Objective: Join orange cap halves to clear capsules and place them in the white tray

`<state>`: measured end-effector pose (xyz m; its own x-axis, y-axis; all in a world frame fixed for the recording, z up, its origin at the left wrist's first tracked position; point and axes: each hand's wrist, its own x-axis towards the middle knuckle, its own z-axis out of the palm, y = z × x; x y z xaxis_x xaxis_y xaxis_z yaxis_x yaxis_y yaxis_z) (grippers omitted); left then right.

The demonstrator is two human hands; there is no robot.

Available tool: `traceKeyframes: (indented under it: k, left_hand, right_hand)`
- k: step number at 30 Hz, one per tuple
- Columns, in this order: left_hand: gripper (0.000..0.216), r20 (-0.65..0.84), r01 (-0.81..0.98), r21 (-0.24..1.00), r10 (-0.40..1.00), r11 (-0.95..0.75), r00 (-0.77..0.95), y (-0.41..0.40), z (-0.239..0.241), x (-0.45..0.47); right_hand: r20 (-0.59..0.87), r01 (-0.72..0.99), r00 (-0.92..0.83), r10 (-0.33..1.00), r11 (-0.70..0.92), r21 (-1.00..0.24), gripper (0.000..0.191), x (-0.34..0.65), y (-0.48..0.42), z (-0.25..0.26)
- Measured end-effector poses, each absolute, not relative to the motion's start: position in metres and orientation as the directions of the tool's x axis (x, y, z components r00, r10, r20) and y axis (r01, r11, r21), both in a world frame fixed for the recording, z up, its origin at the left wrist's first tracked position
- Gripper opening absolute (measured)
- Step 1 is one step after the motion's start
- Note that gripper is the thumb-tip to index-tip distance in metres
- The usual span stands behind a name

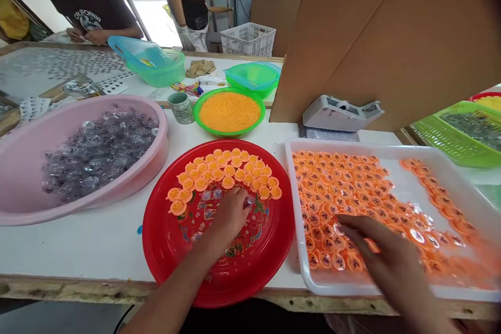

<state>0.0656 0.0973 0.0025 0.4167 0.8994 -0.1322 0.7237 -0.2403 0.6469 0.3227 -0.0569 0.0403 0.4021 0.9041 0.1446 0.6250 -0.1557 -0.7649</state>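
My left hand [231,211] is over the round red tray [168,266] with its fingers curled down. What they hold, if anything, is hidden; a small clear piece [248,202] shows by the fingertips. Orange round pieces with yellow centres [217,174] lie in an arc along the tray's far side, just beyond this hand. To the right, my right hand [385,245] reaches over the white rectangular tray [303,276]. Its thumb and forefinger come together at the edge of an orange disc [338,229] with a glossy clear top. Rows of similar dark-printed discs [332,182] fill much of that tray.
A pink tub [23,141] of clear plastic pieces [97,151] stands left. Behind the red tray are a green bowl of orange granules [229,110] and a mug [180,108]. A cardboard sheet [376,36] rises behind a grey device [340,113]. Two other people are across the table.
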Motion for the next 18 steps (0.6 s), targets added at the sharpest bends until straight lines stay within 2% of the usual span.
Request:
traceKeyframes:
  k: [3, 5, 12, 15, 18]
  left_hand:
    - [0.016, -0.1, 0.694, 0.666, 0.889, -0.274, 0.447, 0.088, 0.0, 0.044]
    - [0.018, -0.068, 0.685, 0.672, 0.897, -0.283, 0.437, 0.084, -0.002, 0.026]
    - [0.017, 0.006, 0.766, 0.618, 0.976, -0.175, 0.219, 0.119, -0.013, -0.007]
    - [0.014, 0.03, 0.762, 0.608, 0.966, -0.221, 0.257, 0.137, -0.003, 0.003]
    - [0.017, 0.048, 0.664, 0.702, 0.948, -0.256, 0.314, 0.133, 0.014, 0.041]
  right_hand:
    - [0.115, 0.577, 0.159, 0.981, 0.002, -0.817, 0.022, 0.229, -0.02, 0.023]
    - [0.106, 0.564, 0.084, 0.991, 0.04, -0.824, 0.032, 0.184, 0.0, 0.01]
    - [0.032, 0.718, 0.043, 0.999, -0.008, -0.696, 0.031, 0.154, 0.018, -0.026]
    - [0.034, 0.707, 0.094, 0.995, -0.042, -0.706, 0.029, 0.154, 0.018, -0.024]
    - [0.072, 0.711, 0.117, 0.99, -0.033, -0.703, 0.025, 0.15, 0.008, -0.007]
